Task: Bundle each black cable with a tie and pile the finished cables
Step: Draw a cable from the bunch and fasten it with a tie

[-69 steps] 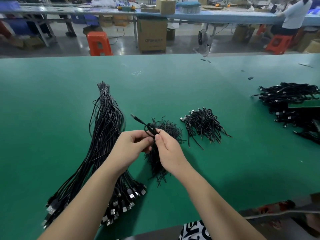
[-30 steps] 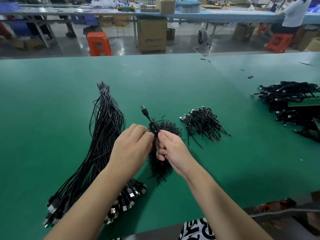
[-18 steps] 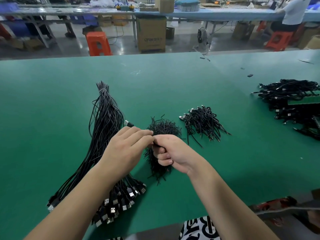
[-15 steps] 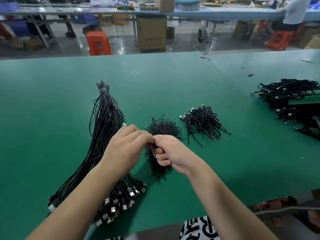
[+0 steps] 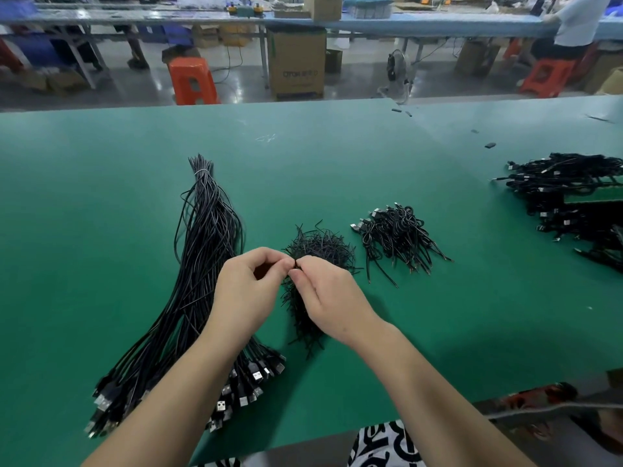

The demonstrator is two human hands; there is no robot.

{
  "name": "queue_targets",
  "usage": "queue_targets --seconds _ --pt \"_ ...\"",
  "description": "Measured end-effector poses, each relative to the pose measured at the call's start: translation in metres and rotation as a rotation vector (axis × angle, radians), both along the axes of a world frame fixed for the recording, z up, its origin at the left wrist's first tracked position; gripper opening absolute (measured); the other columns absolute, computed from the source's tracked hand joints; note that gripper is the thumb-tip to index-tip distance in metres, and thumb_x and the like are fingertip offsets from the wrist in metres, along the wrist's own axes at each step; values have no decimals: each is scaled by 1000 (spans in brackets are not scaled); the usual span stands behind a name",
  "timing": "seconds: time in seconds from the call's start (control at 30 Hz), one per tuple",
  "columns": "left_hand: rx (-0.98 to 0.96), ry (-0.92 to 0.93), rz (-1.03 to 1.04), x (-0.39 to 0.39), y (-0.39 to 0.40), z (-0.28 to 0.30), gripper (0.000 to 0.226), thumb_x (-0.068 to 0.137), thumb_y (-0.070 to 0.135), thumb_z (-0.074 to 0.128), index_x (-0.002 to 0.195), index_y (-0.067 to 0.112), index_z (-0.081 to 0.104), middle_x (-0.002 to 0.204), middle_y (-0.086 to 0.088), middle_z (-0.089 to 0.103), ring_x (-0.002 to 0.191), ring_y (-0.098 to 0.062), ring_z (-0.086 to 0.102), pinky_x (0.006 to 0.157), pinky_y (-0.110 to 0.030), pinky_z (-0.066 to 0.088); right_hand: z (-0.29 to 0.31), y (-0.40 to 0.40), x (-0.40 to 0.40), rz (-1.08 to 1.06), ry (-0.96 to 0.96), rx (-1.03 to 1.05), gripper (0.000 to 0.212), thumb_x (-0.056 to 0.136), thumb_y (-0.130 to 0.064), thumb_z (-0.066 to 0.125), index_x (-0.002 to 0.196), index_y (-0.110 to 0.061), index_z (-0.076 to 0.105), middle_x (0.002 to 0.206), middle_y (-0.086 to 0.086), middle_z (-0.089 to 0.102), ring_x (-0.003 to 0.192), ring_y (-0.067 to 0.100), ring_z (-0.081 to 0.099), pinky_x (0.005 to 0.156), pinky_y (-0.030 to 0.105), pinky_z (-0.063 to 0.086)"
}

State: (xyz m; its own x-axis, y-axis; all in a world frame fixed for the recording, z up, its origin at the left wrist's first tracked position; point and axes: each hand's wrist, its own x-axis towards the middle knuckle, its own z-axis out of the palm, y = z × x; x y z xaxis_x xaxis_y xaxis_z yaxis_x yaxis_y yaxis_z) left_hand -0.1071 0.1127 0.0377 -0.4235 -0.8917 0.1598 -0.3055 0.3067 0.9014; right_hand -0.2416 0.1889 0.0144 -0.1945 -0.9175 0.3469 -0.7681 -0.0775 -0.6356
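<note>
**Both hands pinched together over the heap of ties**

The left hand [image 5: 247,291] and right hand [image 5: 328,298] meet fingertip to fingertip above the near-middle of the green table [image 5: 337,156]. Each has its thumb and forefinger curled into a pinch on a small black piece at the point where they touch; only a sliver of it shows, so whether it is a tie alone or a tie around a coiled cable cannot be told. The remaining fingers of both hands are curled in.

Directly under and beyond the hands lies the heap of loose ties [image 5: 317,251], partly covered by the right hand. To the left, the long bunch of unbundled cables [image 5: 202,264] stretches from its tied tip far out on the table back to the plug ends near the front edge; the left forearm crosses over its lower part. Just right of the ties sits the small pile of finished cables [image 5: 397,241], apart from the hands. A larger mass of black cables [image 5: 566,197] lies at the right edge, cut off by the frame.

Open green surface spreads wide beyond the piles toward the far edge, and to the left of the long bunch. The near table edge runs below the forearms. Across the aisle stand an orange stool [image 5: 192,80] and a cardboard box [image 5: 296,62].
</note>
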Motion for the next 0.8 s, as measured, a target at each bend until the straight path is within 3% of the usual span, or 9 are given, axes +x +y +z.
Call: queue_targets --seconds 0.17,0.3,0.4,0.57,0.7,0.8 --pt "308 157 -21 -2 -2 -8 18 96 11 65 82 16 75 65 13 68 59 6 56 58 -9 43 -1 0 6 -16 90 -115 20 102 -15 53 87 -4 59 78 6 54 67 30 51 60 41 43" --pt "406 184 49 -4 -11 -12 6 88 15 75 85 11 71 68 5 67 60 -5 55 56 -16 45 -3 0 9 -20 173 -133 17 98 -13 58 84 -3 62 76 10 57 65 31 54 58 40 45" --pt "350 92 37 0 -20 -13 19 83 25 80 73 11 71 62 4 66 54 -7 54 55 -18 47 -4 -1 9 0 257 -128 18 96 -14 59 83 -3 64 71 9 57 60 30 54 52 38 45" --pt "262 -44 -38 4 -27 -2 43 95 48 61 65 21 78 69 -1 74 61 -12 69 65 -30 57 -5 -5 6 -17 370 -126 21 95 -16 62 77 -7 62 66 5 56 53 26 53 45 33 42" --pt "-27 -360 -132 7 -30 7 29 89 44 69 67 27 75 62 4 70 43 -3 47 48 -21 39 -6 -8 7 -43 452 -124 10 89 -14 71 81 -8 67 64 3 58 51 24 56 41 29 41" --pt "-62 -427 -141 5 -29 13 16 90 33 71 76 29 78 66 7 71 58 -6 62 58 -24 53 -8 -10 6 -66 489 -124 12 90 -18 69 82 -10 68 65 1 59 52 23 58 41 29 40"
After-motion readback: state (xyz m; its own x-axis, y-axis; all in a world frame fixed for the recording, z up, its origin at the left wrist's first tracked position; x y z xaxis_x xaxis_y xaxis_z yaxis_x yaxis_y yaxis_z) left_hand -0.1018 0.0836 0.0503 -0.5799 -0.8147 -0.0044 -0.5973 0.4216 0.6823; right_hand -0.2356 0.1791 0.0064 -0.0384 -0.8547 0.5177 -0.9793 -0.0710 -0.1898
